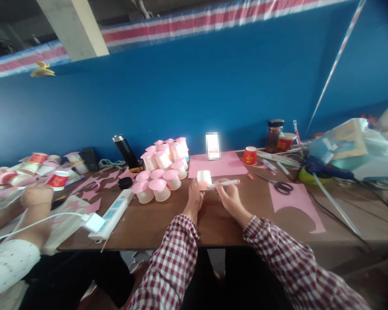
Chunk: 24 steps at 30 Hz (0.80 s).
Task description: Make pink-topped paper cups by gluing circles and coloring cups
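Left hand (194,199) wrapped round a small paper cup (204,179), right hand (230,197) pinching a glue stick (225,183) against it; scissors (280,185) off at 3 o'clock.

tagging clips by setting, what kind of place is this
Likely a craft workshop or makeshift workroom: a wooden table holds a cluster of pink-topped paper cups, pink paper sheets and scissors, against a blue wall.

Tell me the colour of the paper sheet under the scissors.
Pink paper sheet, with the black-handled scissors at its edge; head view.
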### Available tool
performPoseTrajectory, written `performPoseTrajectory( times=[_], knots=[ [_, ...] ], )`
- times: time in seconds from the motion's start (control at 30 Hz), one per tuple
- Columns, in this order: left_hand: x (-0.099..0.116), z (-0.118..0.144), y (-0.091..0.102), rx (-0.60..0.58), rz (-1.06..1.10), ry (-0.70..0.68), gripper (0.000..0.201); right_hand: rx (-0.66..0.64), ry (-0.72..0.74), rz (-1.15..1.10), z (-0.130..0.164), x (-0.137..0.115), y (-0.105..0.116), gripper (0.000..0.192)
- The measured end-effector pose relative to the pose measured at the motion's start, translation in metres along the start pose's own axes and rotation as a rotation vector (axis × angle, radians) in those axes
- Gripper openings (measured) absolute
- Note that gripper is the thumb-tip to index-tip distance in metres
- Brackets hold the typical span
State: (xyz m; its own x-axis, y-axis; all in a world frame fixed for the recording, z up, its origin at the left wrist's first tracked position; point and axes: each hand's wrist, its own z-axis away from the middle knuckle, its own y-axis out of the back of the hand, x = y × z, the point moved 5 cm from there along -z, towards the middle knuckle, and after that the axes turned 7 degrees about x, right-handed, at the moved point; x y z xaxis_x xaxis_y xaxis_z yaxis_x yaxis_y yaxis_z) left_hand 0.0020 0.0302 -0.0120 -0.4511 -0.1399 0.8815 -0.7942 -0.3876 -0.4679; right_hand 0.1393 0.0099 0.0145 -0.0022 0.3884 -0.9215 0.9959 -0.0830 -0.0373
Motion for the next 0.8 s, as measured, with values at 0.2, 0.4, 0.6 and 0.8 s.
performPoseTrajectory(
  times=[0.2, 0.4, 0.6, 0.8],
  knots=[
    [-0.0019, -0.0019, -0.0004, -0.019, 0.042, 0.007, 0.033, 0.004, 0.012, 0.003, -0.0003, -0.0006, 0.0005, 0.027],
    [-0.0023, -0.0011, -0.0016, -0.041, 0.061, 0.018, 0.029, 0.011, 0.003, -0.010, -0.0001, -0.0033, 0.0003, 0.026],
    [-0.0030, -0.0026, 0.0001, -0.020, 0.060, 0.019, 0.027, 0.027, -0.011, -0.027, -0.0007, -0.0012, 0.0010, 0.028],
    [-0.0025, -0.0020, 0.0009, -0.020, 0.042, 0.015, 0.026, 0.040, -0.018, -0.037, -0.0015, -0.0011, 0.0010, 0.028]
  ],
)
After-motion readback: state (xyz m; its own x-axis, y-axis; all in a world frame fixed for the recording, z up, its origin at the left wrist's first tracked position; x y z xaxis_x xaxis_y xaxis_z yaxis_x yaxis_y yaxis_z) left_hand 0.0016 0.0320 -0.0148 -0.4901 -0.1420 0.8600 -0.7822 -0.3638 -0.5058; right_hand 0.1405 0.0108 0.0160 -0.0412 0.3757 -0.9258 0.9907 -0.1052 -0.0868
